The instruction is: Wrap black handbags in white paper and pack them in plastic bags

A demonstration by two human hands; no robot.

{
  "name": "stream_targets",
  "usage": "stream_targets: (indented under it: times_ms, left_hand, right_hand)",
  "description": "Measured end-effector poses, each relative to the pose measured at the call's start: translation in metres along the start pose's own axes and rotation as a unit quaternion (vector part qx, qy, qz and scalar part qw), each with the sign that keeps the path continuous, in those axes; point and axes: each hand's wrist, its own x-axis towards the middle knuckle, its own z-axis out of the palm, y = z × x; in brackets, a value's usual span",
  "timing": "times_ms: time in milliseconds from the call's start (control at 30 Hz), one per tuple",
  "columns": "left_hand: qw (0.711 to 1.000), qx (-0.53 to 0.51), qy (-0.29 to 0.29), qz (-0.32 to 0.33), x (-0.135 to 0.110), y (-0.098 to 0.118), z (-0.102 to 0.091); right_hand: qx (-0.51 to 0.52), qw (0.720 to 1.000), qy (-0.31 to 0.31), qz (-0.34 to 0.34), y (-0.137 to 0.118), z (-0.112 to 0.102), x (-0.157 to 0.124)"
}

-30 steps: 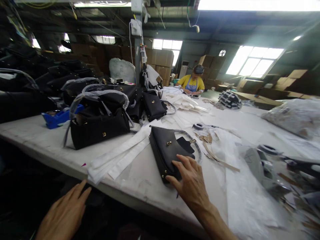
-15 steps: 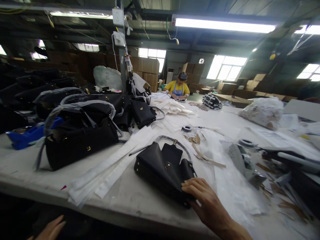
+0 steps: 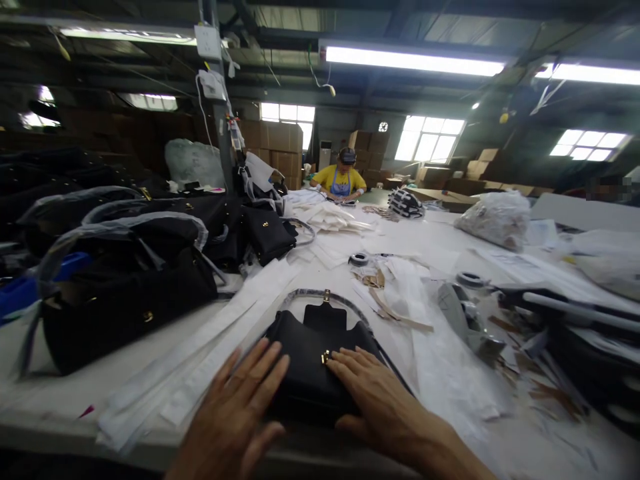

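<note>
In front of me a black handbag [image 3: 305, 363] lies on the white table, its wrapped handle arching away at the far side and its flap tab standing up. My left hand [image 3: 243, 393] is at the bag's left side, fingers stretched out; whether it presses on the leather I cannot tell. Flat across the front, right of the gold clasp [image 3: 325, 357], rests my right hand [image 3: 373, 393] with fingers extended. Strips of white padding [image 3: 220, 353] lie just left of the bag.
A larger black handbag [image 3: 130, 313] and several others stand at left. To the right are a tape dispenser [image 3: 463, 313], paper scraps and a dark bundle [image 3: 590, 360]. A co-worker in a yellow shirt [image 3: 327, 179] sits across the table. A clear plastic sack [image 3: 495, 220] lies far right.
My left hand has come up from below the table edge to the bag. My right hand has moved from the bag's right corner onto its front. The bag has turned to face me squarely.
</note>
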Motion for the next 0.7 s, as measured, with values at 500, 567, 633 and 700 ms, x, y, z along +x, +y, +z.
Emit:
stream_targets:
  times_ms: [500, 567, 633, 700]
  left_hand:
    - [0.996, 0.04, -0.071, -0.032, 0.028, 0.037, 0.1]
    - [0.997, 0.071, -0.007, -0.041, 0.02, 0.045, 0.107]
    - [0.997, 0.075, 0.022, -0.023, 0.016, 0.049, 0.109]
    - [0.997, 0.068, 0.039, -0.006, 0.015, 0.048, 0.111]
  right_hand:
    - [-0.198, 0.954, 0.169, -0.15, 0.043, 0.061, -0.004]
    - [-0.219, 0.938, 0.219, -0.158, 0.044, 0.073, -0.007]
    - [-0.229, 0.933, 0.23, -0.156, 0.041, 0.077, -0.007]
    - [-0.238, 0.935, 0.214, -0.151, 0.039, 0.077, -0.005]
